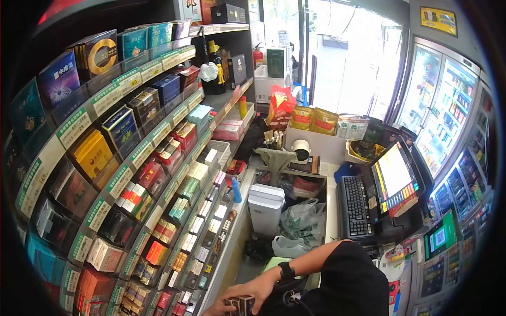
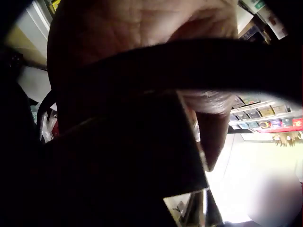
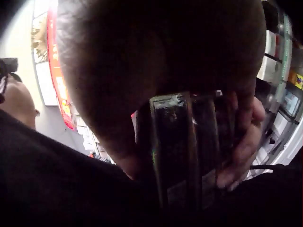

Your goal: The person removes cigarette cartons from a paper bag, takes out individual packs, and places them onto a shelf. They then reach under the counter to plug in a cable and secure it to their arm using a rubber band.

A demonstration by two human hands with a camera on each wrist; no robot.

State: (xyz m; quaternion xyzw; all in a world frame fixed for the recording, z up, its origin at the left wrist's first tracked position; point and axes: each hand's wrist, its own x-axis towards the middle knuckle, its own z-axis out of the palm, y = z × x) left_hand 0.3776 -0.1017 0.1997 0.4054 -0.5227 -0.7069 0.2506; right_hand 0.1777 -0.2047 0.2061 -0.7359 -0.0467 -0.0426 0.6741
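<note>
Low in the head view, both hands are together on a few dark cigarette packs [image 1: 244, 304] with gold edges. My right hand [image 1: 258, 288], below a black wrist watch [image 1: 286, 271], grips them from above. At their other side, my left hand [image 1: 215, 308] holds them too, partly cut off by the frame edge. In the right wrist view the packs [image 3: 173, 137] stand side by side in shiny wrap, with left-hand fingers [image 3: 244, 156] along their right side. The left wrist view is very dark; a box edge [image 2: 196, 142] shows under the palm.
Tiered shelves [image 1: 118, 179] full of cigarette packs rise on the left. At right stand a keyboard [image 1: 357, 205] and a monitor [image 1: 395, 176] on the counter. A white bin-like box [image 1: 265, 210] and plastic bags [image 1: 303, 221] lie between. Drinks fridges [image 1: 437, 100] are beyond.
</note>
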